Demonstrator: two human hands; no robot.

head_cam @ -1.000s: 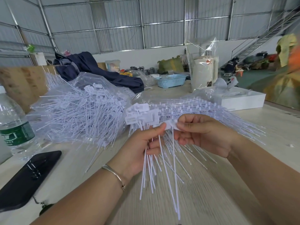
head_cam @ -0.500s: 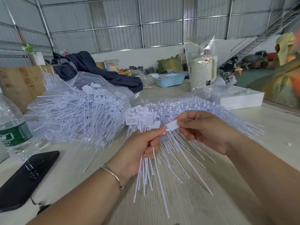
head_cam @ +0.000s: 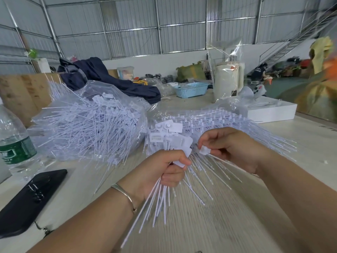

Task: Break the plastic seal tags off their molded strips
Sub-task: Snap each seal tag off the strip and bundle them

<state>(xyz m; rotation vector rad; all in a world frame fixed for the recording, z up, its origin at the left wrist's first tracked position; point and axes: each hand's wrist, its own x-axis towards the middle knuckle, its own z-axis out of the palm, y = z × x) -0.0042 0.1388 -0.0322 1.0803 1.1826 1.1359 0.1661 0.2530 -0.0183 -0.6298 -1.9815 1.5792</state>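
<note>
My left hand [head_cam: 164,170] grips a bundle of white plastic seal tags [head_cam: 169,137]; their flat heads fan out above my fist and their thin tails hang below it. My right hand [head_cam: 233,145] pinches the head of a single tag [head_cam: 204,150] just right of the bundle, its tail slanting down to the right. Behind my hands, molded strips of tags [head_cam: 218,117] lie in rows on the table. A clear bag heaped with loose tags [head_cam: 87,123] sits to the left.
A water bottle [head_cam: 14,143] and a black phone [head_cam: 31,199] lie at the left on the wooden table [head_cam: 228,225]. A white box [head_cam: 273,112], a blue basket [head_cam: 191,89], a wrapped white roll [head_cam: 228,83] and dark cloth [head_cam: 109,79] stand behind.
My right hand has drawn the single tag away from the bundle to the right, its tail swinging from hanging down to slanting right. My left hand keeps its grip on the bundle.
</note>
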